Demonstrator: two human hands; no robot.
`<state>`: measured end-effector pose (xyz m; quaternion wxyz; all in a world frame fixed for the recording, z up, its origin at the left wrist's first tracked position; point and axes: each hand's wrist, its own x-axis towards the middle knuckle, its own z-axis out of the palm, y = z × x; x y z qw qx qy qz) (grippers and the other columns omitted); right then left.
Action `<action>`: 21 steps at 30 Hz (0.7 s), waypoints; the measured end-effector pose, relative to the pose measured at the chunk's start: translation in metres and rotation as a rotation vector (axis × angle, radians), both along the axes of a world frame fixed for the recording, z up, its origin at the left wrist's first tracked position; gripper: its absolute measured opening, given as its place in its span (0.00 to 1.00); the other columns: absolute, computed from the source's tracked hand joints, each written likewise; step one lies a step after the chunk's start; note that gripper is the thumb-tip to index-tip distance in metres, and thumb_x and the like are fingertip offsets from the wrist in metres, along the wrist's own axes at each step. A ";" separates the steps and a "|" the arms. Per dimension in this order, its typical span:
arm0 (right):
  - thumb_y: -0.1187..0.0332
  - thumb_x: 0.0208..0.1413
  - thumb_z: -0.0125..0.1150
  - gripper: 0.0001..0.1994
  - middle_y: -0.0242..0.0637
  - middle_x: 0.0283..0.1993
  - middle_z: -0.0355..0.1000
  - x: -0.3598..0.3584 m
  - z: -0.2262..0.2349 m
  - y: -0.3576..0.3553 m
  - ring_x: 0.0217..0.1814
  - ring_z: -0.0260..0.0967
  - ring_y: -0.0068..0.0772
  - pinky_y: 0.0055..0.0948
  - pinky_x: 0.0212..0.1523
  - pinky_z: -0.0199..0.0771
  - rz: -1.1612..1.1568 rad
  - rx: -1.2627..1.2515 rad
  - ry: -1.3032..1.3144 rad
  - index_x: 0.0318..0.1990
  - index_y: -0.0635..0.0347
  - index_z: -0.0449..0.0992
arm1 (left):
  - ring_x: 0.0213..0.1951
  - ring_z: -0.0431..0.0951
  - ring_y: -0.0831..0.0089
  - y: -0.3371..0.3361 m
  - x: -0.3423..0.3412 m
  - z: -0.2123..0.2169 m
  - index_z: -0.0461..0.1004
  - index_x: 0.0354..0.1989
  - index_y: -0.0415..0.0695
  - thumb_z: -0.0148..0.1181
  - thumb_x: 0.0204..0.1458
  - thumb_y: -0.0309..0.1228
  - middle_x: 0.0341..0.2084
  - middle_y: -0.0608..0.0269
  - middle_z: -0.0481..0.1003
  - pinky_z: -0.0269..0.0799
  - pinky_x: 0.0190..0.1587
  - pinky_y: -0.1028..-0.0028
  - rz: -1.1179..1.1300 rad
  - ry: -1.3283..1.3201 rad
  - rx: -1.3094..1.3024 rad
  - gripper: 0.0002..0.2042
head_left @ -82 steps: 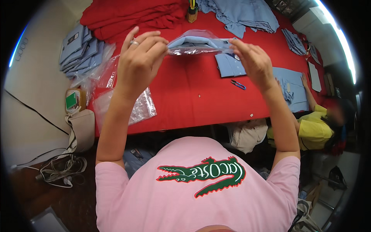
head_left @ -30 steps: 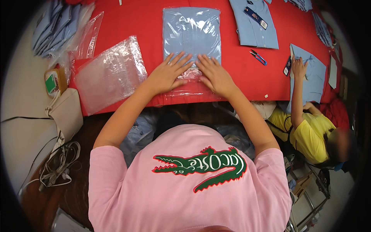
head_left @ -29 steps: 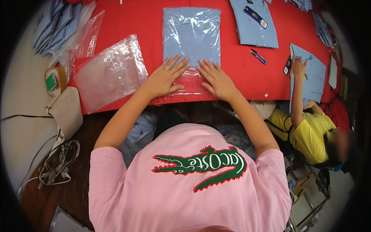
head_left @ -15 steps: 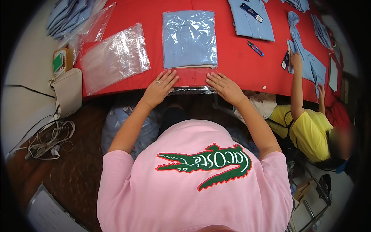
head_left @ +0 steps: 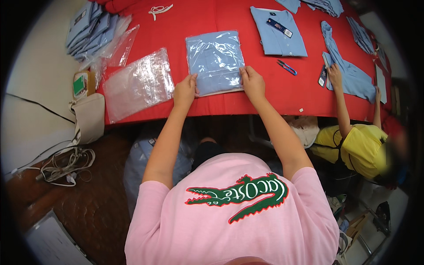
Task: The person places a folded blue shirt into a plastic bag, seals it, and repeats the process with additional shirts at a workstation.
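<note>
A folded light-blue shirt in a clear plastic bag (head_left: 215,57) lies before me near the edge of the red-covered table. My left hand (head_left: 186,91) is closed on the near left corner of the bag. On the opposite side, my right hand (head_left: 253,82) pinches the bag's right edge, thumb on top. The bag's open end no longer shows beyond the shirt's near edge. Left of it rest flat, empty clear plastic bags (head_left: 140,84). To the right is a folded light-blue shirt (head_left: 282,39) with a dark hang tag, and below that lie blue-handled thread snips (head_left: 287,67).
Several folded blue shirts (head_left: 90,33) are piled at the far left. A white cord (head_left: 160,10) lies at the back. At right, a co-worker's hand (head_left: 335,77) touches a blue garment (head_left: 351,75). Tangled cables (head_left: 73,163) lie on the floor at left.
My hands lay flat on the bag's clear flap; now they grip the bag at its sides. The flap that reached the table edge is out of sight. The whole view has shifted slightly.
</note>
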<state>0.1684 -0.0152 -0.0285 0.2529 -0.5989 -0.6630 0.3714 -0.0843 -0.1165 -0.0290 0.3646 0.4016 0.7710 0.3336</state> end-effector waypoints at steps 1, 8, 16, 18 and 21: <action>0.52 0.72 0.59 0.17 0.39 0.27 0.80 -0.003 -0.005 0.003 0.31 0.80 0.48 0.48 0.35 0.76 -0.012 0.104 -0.114 0.37 0.55 0.80 | 0.24 0.86 0.67 0.007 0.003 0.002 0.80 0.38 0.39 0.49 0.75 0.48 0.20 0.53 0.81 0.80 0.33 0.63 0.000 0.044 -0.058 0.24; 0.58 0.67 0.64 0.11 0.42 0.38 0.82 -0.021 0.004 0.018 0.41 0.81 0.53 0.56 0.43 0.77 -0.033 0.175 -0.437 0.39 0.56 0.75 | 0.39 0.87 0.46 0.028 0.006 -0.002 0.79 0.43 0.37 0.54 0.70 0.38 0.36 0.45 0.85 0.80 0.43 0.51 -0.080 0.650 -0.156 0.15; 0.65 0.62 0.68 0.26 0.47 0.68 0.73 -0.007 0.007 0.000 0.73 0.68 0.54 0.52 0.74 0.63 0.517 0.659 -0.245 0.66 0.60 0.72 | 0.80 0.53 0.43 0.052 0.043 0.016 0.65 0.77 0.57 0.64 0.62 0.36 0.80 0.48 0.54 0.52 0.77 0.41 -0.528 0.828 0.414 0.33; 0.63 0.64 0.66 0.31 0.48 0.75 0.65 -0.017 -0.002 -0.013 0.79 0.62 0.53 0.52 0.79 0.58 0.513 0.553 -0.247 0.73 0.60 0.66 | 0.83 0.43 0.43 0.069 0.043 0.002 0.61 0.80 0.67 0.62 0.64 0.46 0.84 0.55 0.46 0.41 0.78 0.32 -0.547 0.835 0.332 0.35; 0.58 0.67 0.64 0.37 0.49 0.84 0.55 -0.012 -0.005 -0.014 0.86 0.50 0.51 0.52 0.82 0.53 0.552 0.453 -0.283 0.80 0.59 0.59 | 0.83 0.43 0.41 0.072 0.029 -0.017 0.60 0.80 0.69 0.58 0.66 0.54 0.84 0.57 0.47 0.40 0.77 0.30 -0.549 0.814 0.344 0.33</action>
